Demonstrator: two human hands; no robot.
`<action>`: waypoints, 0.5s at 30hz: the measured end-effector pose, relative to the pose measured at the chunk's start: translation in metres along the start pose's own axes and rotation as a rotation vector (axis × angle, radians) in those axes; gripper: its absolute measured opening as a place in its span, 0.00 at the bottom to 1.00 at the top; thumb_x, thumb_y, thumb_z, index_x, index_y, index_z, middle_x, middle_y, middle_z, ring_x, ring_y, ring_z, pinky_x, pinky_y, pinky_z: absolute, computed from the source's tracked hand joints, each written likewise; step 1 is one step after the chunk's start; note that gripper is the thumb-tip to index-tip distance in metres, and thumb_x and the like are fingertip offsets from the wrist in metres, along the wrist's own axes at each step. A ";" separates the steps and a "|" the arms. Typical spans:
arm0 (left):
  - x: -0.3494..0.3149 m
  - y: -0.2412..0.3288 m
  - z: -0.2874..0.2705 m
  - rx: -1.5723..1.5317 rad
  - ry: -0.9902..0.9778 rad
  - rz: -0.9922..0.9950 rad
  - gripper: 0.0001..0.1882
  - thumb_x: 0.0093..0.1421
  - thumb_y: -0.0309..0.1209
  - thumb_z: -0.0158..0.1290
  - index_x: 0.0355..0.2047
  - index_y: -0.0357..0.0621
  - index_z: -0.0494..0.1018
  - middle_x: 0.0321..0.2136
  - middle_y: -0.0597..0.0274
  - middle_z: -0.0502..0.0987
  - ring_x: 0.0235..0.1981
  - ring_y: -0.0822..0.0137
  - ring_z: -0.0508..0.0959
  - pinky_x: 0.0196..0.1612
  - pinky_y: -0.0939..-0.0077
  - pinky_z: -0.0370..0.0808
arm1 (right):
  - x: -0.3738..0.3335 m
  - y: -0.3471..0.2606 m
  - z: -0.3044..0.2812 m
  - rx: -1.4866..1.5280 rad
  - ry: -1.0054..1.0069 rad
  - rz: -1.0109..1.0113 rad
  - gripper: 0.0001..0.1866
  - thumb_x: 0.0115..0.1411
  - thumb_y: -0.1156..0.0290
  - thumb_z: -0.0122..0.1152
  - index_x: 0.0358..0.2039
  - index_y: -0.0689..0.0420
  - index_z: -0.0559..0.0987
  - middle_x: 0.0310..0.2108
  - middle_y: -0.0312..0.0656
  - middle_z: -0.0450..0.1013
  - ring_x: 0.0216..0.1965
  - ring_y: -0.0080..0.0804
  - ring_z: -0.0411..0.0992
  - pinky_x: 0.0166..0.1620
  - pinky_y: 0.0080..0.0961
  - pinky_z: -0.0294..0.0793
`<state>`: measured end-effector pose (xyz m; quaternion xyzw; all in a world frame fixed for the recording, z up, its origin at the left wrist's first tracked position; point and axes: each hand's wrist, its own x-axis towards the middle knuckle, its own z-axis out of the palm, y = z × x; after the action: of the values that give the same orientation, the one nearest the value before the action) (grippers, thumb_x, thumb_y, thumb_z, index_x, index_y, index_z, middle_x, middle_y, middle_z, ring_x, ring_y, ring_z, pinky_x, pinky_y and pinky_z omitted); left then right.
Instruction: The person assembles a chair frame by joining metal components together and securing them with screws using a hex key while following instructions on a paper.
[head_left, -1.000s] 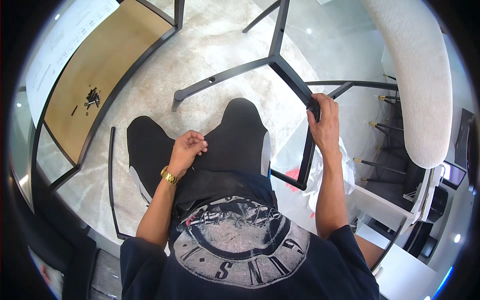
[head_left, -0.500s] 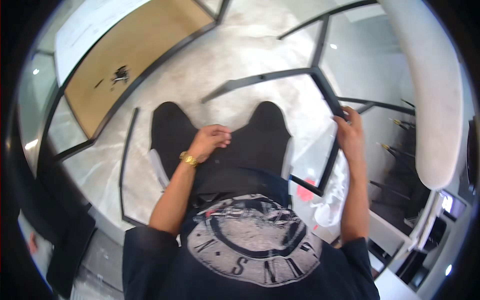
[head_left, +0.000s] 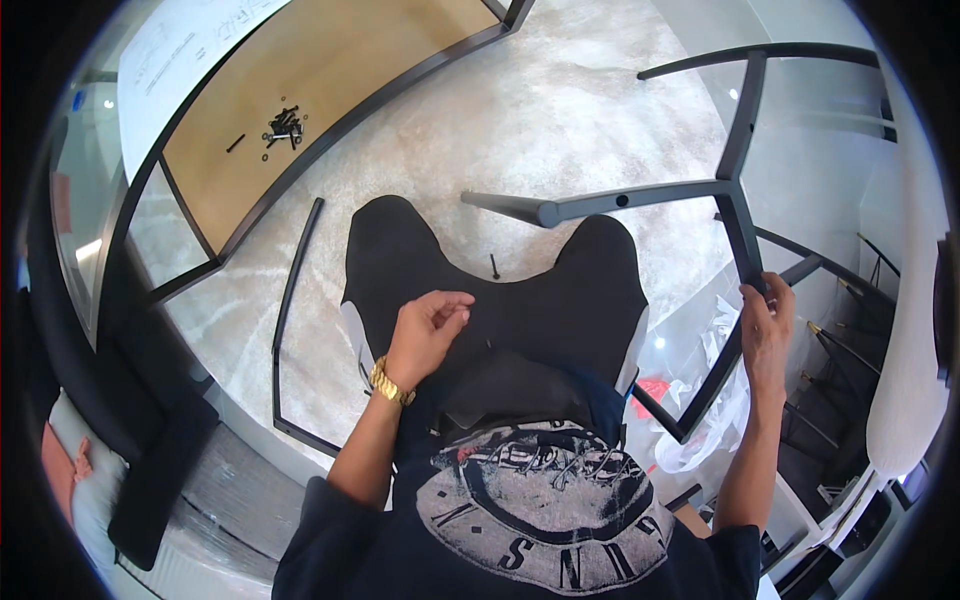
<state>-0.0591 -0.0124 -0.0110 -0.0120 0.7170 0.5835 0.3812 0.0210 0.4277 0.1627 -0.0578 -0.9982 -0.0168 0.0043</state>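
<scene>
My right hand (head_left: pixel 766 318) is closed around a bar of a black metal frame (head_left: pixel 745 235). This frame has several angled legs and stands to the right of my knees, one long arm reaching left above the rug. Over my lap hovers my left hand (head_left: pixel 432 330), its thumb and fingers drawn together; whatever they may hold is too small or hidden to make out. A black bolt (head_left: pixel 494 266) shows on the rug between my knees.
A pale mottled rug (head_left: pixel 600 110) covers the floor. At the far left, a table with a brown top (head_left: pixel 350 60) carries a pile of bolts and washers (head_left: pixel 285 128) and a white printed sheet (head_left: pixel 190 60). Another black bent bar (head_left: pixel 280 310) lies left. Plastic bags (head_left: pixel 705 430) lie right.
The view has turned, so most things sit farther right and lower in the picture. My left hand's fingers are more curled. The bolt between my knees has come into sight.
</scene>
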 end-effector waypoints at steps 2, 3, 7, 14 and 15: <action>-0.004 0.019 0.002 0.299 0.007 0.132 0.17 0.60 0.22 0.57 0.51 0.38 0.78 0.30 0.59 0.79 0.30 0.64 0.80 0.35 0.71 0.77 | -0.003 0.003 0.007 0.000 0.000 0.058 0.13 0.58 0.85 0.62 0.42 0.56 0.82 0.51 0.49 0.71 0.44 0.43 0.75 0.44 0.33 0.78; -0.004 0.024 0.006 0.450 0.007 0.193 0.18 0.60 0.22 0.57 0.52 0.40 0.78 0.30 0.57 0.78 0.29 0.60 0.80 0.35 0.68 0.77 | -0.005 0.003 0.009 0.003 -0.004 0.087 0.12 0.59 0.84 0.62 0.42 0.55 0.82 0.52 0.48 0.70 0.44 0.42 0.75 0.45 0.33 0.78; 0.026 0.021 0.032 0.476 0.073 0.423 0.15 0.59 0.21 0.54 0.47 0.41 0.79 0.32 0.52 0.76 0.33 0.51 0.78 0.39 0.61 0.76 | -0.003 0.001 0.014 -0.036 0.014 0.084 0.16 0.55 0.86 0.64 0.42 0.55 0.82 0.51 0.49 0.71 0.40 0.39 0.76 0.42 0.32 0.77; 0.056 -0.010 0.018 0.463 -0.040 0.255 0.05 0.56 0.23 0.57 0.32 0.40 0.80 0.32 0.54 0.80 0.39 0.50 0.78 0.47 0.58 0.74 | -0.006 0.004 0.011 -0.031 -0.053 0.134 0.15 0.56 0.86 0.64 0.42 0.54 0.83 0.52 0.49 0.71 0.44 0.42 0.76 0.45 0.33 0.78; 0.058 -0.008 0.016 0.443 -0.032 0.249 0.05 0.56 0.23 0.57 0.32 0.40 0.80 0.32 0.54 0.80 0.39 0.50 0.78 0.47 0.58 0.74 | -0.005 0.004 0.007 -0.031 -0.066 0.135 0.14 0.57 0.85 0.63 0.42 0.55 0.83 0.53 0.49 0.71 0.46 0.44 0.76 0.46 0.33 0.79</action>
<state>-0.0876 0.0230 -0.0507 0.1694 0.8172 0.4547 0.3111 0.0267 0.4315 0.1553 -0.1256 -0.9912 -0.0299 -0.0284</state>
